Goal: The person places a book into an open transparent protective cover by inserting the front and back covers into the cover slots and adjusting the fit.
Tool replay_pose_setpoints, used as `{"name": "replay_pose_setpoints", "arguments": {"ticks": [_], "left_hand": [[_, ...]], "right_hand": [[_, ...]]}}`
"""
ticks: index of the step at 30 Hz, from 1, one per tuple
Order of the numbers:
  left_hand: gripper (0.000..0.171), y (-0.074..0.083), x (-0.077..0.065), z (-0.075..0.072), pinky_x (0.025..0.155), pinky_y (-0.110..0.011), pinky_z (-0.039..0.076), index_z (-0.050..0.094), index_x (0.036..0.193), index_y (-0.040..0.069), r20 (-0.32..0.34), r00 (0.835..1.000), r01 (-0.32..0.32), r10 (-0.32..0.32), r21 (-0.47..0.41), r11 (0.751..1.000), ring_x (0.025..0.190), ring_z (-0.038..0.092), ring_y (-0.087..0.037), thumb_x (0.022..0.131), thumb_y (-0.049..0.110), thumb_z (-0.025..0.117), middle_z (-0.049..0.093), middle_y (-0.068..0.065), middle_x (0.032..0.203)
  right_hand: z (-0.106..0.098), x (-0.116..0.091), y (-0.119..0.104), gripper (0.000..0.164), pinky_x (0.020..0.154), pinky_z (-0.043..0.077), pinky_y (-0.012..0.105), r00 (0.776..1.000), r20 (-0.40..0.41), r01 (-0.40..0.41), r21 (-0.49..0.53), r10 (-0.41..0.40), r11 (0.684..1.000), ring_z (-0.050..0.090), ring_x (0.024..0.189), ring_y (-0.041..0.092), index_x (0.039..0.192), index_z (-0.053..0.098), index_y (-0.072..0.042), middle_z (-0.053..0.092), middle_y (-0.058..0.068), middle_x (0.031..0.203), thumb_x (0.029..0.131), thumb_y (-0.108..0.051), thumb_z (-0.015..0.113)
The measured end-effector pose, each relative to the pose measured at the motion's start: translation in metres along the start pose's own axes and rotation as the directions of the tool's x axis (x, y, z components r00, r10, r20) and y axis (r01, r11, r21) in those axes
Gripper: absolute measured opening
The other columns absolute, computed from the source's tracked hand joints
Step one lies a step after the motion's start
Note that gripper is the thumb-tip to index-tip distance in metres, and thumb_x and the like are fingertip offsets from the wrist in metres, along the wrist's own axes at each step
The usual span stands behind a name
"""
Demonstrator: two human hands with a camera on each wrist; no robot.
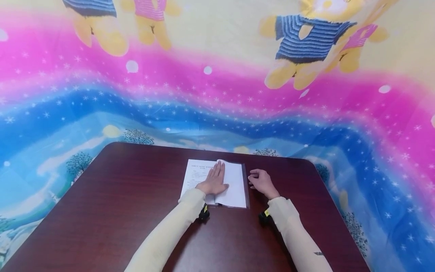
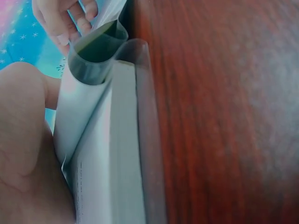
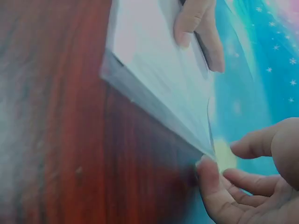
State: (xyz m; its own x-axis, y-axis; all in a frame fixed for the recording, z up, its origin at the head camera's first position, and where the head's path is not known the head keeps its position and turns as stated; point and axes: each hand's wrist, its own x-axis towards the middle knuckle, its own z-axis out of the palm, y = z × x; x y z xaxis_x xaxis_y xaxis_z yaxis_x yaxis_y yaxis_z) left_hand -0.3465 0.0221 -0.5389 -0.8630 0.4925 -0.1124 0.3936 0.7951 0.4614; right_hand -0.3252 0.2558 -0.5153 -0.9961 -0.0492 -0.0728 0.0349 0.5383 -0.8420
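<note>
An open book in a clear plastic cover lies on the table, printed text on its left page and a blank white page at right. My left hand rests flat on it near the fold, fingers straight and pointing away. In the left wrist view the blank page and a clear sheet bulge up in a curve. Just beyond the book's right edge is my right hand, its fingers loosely bent with a gap between thumb and forefinger. A fingertip is by the cover's corner; whether they touch I cannot tell.
The dark red-brown table has rounded far corners. Behind it hangs a patterned cloth with bears and snowflakes, reaching down along the table's far and side edges. Black wrist devices sit under both cuffs.
</note>
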Motion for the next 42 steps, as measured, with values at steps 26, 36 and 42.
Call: {"name": "replay_pose_setpoints", "arguments": {"ticks": [26,36,42], "left_hand": [[0.074,-0.005,-0.009,-0.013,0.128,-0.047,0.004,-0.005,0.163,0.004,-0.107,0.994,-0.025,-0.029,-0.477,0.879,0.158,0.002,-0.031,0.110,0.047,0.025,-0.002,-0.015,0.171],[0.066,-0.006,-0.023,-0.026,0.127,-0.046,0.013,0.005,0.165,0.014,-0.160,0.981,-0.015,-0.108,-0.617,0.787,0.157,0.014,-0.027,0.111,0.046,0.024,0.011,-0.008,0.171],[0.065,-0.010,-0.030,-0.031,0.126,-0.049,0.017,0.016,0.164,0.012,-0.193,0.971,-0.017,-0.144,-0.652,0.758,0.155,0.022,-0.031,0.110,0.048,0.024,0.024,-0.011,0.168]], "right_hand": [[0.014,0.021,-0.007,0.036,0.057,0.045,0.026,0.996,0.083,-0.055,0.263,0.034,0.963,0.047,0.058,0.013,0.127,0.064,0.004,0.054,0.002,0.069,0.103,-0.023,0.061],[0.029,0.020,-0.032,0.033,0.050,0.042,0.023,0.998,0.058,0.013,0.388,-0.039,0.921,0.046,0.052,0.010,0.124,0.060,0.005,0.052,-0.001,0.063,0.104,-0.021,0.058],[0.036,0.021,-0.046,0.036,0.054,0.048,0.025,0.993,0.057,0.074,0.407,-0.106,0.910,0.050,0.054,0.010,0.125,0.063,0.003,0.057,0.001,0.069,0.105,-0.027,0.058]]}}
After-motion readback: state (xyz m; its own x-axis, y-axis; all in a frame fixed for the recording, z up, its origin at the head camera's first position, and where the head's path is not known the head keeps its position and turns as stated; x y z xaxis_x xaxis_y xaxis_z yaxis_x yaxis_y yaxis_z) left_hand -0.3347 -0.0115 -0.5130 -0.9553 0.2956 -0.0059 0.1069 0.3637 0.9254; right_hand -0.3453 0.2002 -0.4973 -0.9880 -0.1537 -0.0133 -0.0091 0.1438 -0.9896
